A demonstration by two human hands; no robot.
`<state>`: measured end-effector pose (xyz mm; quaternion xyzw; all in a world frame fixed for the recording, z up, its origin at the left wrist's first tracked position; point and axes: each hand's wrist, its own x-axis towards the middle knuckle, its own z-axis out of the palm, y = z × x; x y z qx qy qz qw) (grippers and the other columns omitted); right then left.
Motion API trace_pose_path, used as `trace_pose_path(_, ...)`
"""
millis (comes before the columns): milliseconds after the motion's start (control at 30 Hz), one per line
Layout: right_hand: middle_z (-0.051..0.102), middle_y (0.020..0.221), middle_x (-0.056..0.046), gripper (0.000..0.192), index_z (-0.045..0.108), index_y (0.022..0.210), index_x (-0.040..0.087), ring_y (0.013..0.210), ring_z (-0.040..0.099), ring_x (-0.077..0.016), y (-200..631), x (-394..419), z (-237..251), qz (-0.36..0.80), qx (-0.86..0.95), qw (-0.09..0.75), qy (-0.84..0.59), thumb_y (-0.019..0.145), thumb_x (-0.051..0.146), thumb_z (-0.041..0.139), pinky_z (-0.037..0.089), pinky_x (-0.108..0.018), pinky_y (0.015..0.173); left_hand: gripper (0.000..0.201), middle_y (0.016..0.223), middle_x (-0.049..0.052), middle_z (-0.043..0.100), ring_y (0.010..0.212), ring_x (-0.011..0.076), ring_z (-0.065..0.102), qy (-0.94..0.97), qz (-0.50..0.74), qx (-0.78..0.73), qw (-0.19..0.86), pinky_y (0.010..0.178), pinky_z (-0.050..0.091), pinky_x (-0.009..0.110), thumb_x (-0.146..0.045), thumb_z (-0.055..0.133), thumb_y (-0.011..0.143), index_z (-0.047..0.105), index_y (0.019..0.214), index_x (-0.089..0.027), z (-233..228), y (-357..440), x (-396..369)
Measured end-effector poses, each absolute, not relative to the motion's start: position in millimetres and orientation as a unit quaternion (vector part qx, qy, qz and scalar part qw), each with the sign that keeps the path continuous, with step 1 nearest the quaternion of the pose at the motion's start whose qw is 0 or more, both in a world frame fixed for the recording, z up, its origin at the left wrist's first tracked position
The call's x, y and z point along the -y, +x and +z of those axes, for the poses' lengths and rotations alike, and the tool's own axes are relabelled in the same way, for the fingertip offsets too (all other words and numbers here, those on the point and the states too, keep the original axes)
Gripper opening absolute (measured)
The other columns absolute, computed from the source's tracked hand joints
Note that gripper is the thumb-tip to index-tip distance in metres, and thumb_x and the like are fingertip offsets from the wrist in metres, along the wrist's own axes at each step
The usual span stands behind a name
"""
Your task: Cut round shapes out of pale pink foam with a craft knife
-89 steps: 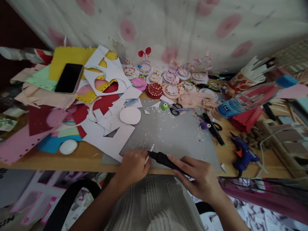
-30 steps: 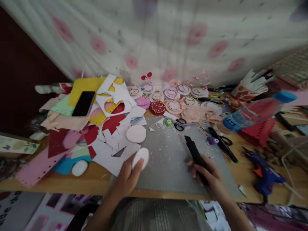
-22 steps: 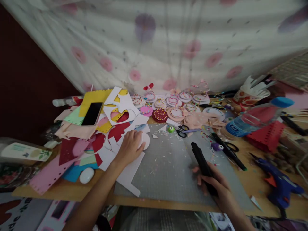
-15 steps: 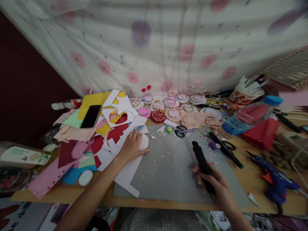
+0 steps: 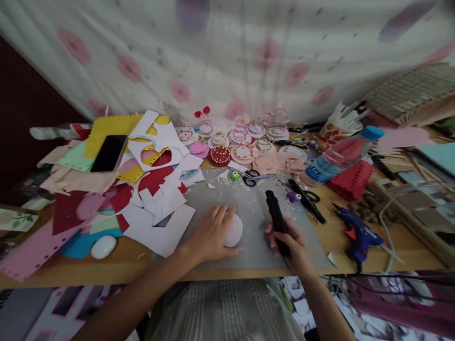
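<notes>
Left hand (image 5: 212, 233) lies flat, fingers released, on the pale disc (image 5: 232, 230) (already cut round); right hand (image 5: 292, 244) grips the black cutter (image 5: 277, 220), cutting seemingly unfinished

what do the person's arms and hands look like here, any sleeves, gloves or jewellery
Both forearms are bare right down to the bottom edge of the picture, so no sleeves show. The left hand and the right hand wear no gloves. No rings, watch or bracelets can be made out, though the picture is soft. No marks or tattoos show on either arm.
</notes>
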<state>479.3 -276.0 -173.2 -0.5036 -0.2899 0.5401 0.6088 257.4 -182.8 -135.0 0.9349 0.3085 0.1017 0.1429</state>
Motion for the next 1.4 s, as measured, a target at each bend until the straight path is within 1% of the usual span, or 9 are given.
trace_pose_path(100, 0.063, 0.086, -0.001, 0.028, 0.058, 0.108, 0.022, 0.052, 0.051, -0.0092, 479, 276, -174, 0.539, 0.29, 0.615, -0.497, 0.08, 0.024, 0.064, 0.04, -0.019, 0.035, 0.092, 0.144, 0.021, 0.042, 0.133, 0.0353, 0.039, 0.921, 0.158, -0.322, 0.156, 0.11, 0.035, 0.051, -0.055, 0.068, 0.073, 0.03, 0.143, -0.01, -137, 240, 183)
trace_pose_path(300, 0.063, 0.084, 0.0, 0.03, 0.057, 0.107, 0.022, 0.051, 0.051, -0.0091, 479, 275, -172, 0.546, 0.281, 0.612, -0.498, 0.078, 0.023, 0.065, 0.038, -0.018, 0.034, 0.056, 0.139, 0.015, 0.051, 0.128, 0.0302, 0.047, 0.915, 0.177, -0.34, 0.124, 0.108, 0.038, 0.049, -0.036, 0.063, 0.081, 0.048, 0.132, -0.017, -134, 208, 204)
trace_pose_path(500, 0.063, 0.083, 0.0, 0.031, 0.056, 0.108, 0.022, 0.05, 0.051, -0.0089, 480, 275, -171, 0.547, 0.278, 0.608, -0.504, 0.078, 0.025, 0.065, 0.039, -0.018, 0.034, 0.064, 0.148, 0.014, 0.046, 0.138, 0.0272, 0.039, 0.945, 0.114, -0.279, 0.124, 0.112, 0.035, 0.048, -0.027, 0.056, 0.084, 0.038, 0.143, -0.011, -147, 215, 228)
trace_pose_path(1000, 0.062, 0.08, 0.001, 0.027, 0.057, 0.101, 0.022, 0.048, 0.05, -0.0079, 477, 274, -166, 0.539, 0.275, 0.606, -0.517, 0.075, 0.026, 0.066, 0.038, -0.018, 0.033, 0.049, 0.144, 0.009, 0.052, 0.134, 0.0251, 0.045, 0.934, 0.136, -0.306, 0.126, 0.112, 0.03, 0.049, -0.025, 0.051, 0.09, 0.046, 0.138, -0.015, -145, 219, 231)
trace_pose_path(1100, 0.062, 0.079, 0.001, 0.024, 0.057, 0.097, 0.022, 0.048, 0.049, -0.0079, 477, 274, -165, 0.541, 0.275, 0.606, -0.515, 0.075, 0.026, 0.067, 0.038, -0.018, 0.034, 0.044, 0.137, 0.009, 0.058, 0.126, 0.0255, 0.051, 0.931, 0.157, -0.306, 0.121, 0.107, 0.034, 0.047, -0.025, 0.053, 0.089, 0.051, 0.131, -0.016, -146, 220, 227)
trace_pose_path(1200, 0.062, 0.079, 0.0, 0.025, 0.057, 0.097, 0.022, 0.049, 0.05, -0.0084, 478, 273, -165, 0.541, 0.27, 0.605, -0.518, 0.075, 0.027, 0.067, 0.038, -0.018, 0.034, 0.018, 0.108, 0.007, 0.069, 0.099, 0.0232, 0.062, 0.92, 0.185, -0.335, 0.09, 0.092, 0.043, 0.043, -0.022, 0.054, 0.09, 0.061, 0.106, -0.019, -146, 217, 222)
trace_pose_path(1267, 0.062, 0.079, 0.0, 0.028, 0.057, 0.1, 0.022, 0.049, 0.05, -0.0088, 478, 273, -166, 0.541, 0.266, 0.605, -0.52, 0.075, 0.027, 0.067, 0.038, -0.018, 0.034, 0.007, 0.093, 0.005, 0.068, 0.086, 0.0215, 0.062, 0.904, 0.204, -0.371, 0.069, 0.084, 0.045, 0.041, -0.022, 0.055, 0.09, 0.061, 0.094, -0.019, -145, 215, 218)
trace_pose_path(1300, 0.062, 0.08, 0.0, 0.029, 0.057, 0.102, 0.022, 0.049, 0.05, -0.0091, 478, 273, -166, 0.541, 0.266, 0.605, -0.52, 0.075, 0.027, 0.067, 0.038, -0.019, 0.034, 0.01, 0.093, 0.006, 0.067, 0.087, 0.0226, 0.061, 0.896, 0.209, -0.387, 0.065, 0.084, 0.045, 0.042, -0.024, 0.058, 0.089, 0.06, 0.097, -0.019, -145, 214, 216)
trace_pose_path(1400, 0.062, 0.08, 0.0, 0.03, 0.056, 0.103, 0.023, 0.049, 0.049, -0.0096, 477, 272, -167, 0.537, 0.275, 0.602, -0.523, 0.076, 0.029, 0.067, 0.038, -0.02, 0.034, 0.05, 0.113, 0.014, 0.062, 0.103, 0.0305, 0.058, 0.889, 0.204, -0.4, 0.086, 0.088, 0.046, 0.047, -0.039, 0.071, 0.079, 0.052, 0.12, -0.016, -147, 217, 213)
